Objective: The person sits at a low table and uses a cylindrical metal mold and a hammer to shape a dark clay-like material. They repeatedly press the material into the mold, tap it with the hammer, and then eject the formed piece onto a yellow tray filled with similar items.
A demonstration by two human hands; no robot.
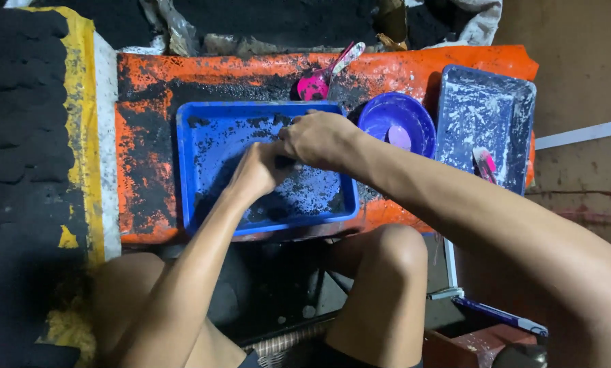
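Head view: left hand (pixel 258 170) and right hand (pixel 316 140) pressed together, pinching something unseen over the blue tray (pixel 203 136).

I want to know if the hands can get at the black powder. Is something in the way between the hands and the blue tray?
Nothing visible is. The left hand and right hand meet right over the blue tray, just above its black powder. The purple bowl and pink spoon sit off to the side.
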